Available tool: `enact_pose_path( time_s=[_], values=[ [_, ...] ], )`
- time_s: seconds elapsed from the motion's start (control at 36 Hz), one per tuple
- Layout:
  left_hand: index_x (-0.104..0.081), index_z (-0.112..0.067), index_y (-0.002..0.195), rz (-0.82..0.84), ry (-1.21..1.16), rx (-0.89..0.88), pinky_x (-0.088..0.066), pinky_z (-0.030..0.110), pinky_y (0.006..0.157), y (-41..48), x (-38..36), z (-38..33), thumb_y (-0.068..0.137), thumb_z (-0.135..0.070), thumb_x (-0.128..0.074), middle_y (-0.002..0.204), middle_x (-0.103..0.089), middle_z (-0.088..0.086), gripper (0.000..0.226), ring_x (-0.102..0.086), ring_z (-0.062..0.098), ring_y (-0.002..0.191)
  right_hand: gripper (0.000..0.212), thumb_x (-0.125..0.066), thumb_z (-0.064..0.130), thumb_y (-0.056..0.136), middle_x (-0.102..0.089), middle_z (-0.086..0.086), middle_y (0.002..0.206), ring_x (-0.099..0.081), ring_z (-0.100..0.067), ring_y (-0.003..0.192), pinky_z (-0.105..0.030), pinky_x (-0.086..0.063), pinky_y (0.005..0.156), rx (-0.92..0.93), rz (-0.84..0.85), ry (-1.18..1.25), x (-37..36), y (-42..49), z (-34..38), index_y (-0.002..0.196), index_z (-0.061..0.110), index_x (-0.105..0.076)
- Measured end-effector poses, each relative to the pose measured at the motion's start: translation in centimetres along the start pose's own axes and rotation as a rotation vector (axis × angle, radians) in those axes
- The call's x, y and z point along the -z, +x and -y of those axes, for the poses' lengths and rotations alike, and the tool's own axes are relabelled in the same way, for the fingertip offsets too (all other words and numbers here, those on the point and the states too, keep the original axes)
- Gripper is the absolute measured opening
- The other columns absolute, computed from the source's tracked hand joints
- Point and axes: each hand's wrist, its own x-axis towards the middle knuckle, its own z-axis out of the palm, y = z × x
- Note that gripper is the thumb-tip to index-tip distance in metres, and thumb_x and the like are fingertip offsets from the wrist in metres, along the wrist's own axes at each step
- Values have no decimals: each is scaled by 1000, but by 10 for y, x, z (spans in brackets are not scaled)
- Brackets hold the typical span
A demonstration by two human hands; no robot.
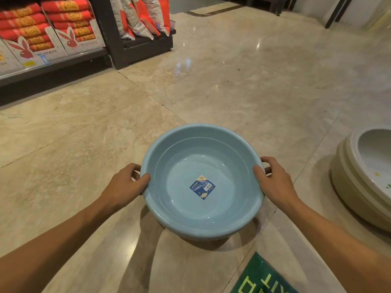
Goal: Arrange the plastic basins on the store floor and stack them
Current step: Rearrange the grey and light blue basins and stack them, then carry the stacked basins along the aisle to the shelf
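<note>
The floor is glossy beige stone tile with thin cracks along some seams. At the right a stack of cream basins stands on it. A green mat with pale letters lies near right. Far left stand a dark shelf of red packs and a low black stand bearing sacks.

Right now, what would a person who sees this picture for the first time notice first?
The round light-blue plastic basin in the centre strikes first, gripped at its rim by the left hand and the right hand. A stack of cream round basins stands at the right edge; red packets fill the upper-left shelf.
</note>
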Motion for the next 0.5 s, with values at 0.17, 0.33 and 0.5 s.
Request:
enact_pose_path(
  time_s=[0.17,0.33,0.5],
  values=[
    [-54,-22,130,138,-413,215,-59,39,76,-2,-6,7,95,-44,-55,111,-68,2,41,-69,21,98,47,-52,53,99,-62,7,117,-67,-13,98,-39,-59,79,-129,103,232,-8,0,-1,143,42,-42],
    [-70,-21,115,125,-512,141,-61,43,77,-8,-8,3,99,-31,-53,98,-77,4,25,-74,23,90,33,-50,35,104,-69,11,108,-71,-12,93,-30,-58,70,-132,98,385,-10,-2,5,137,39,-54],
    [-75,-17,106,149,-494,25,-57,38,75,1,20,-47,100,-31,-52,95,-77,5,28,-74,22,88,33,-53,36,103,-72,12,111,-73,-14,97,-42,-62,85,-186,48,494,26,0,17,135,39,-59]
  ],
)
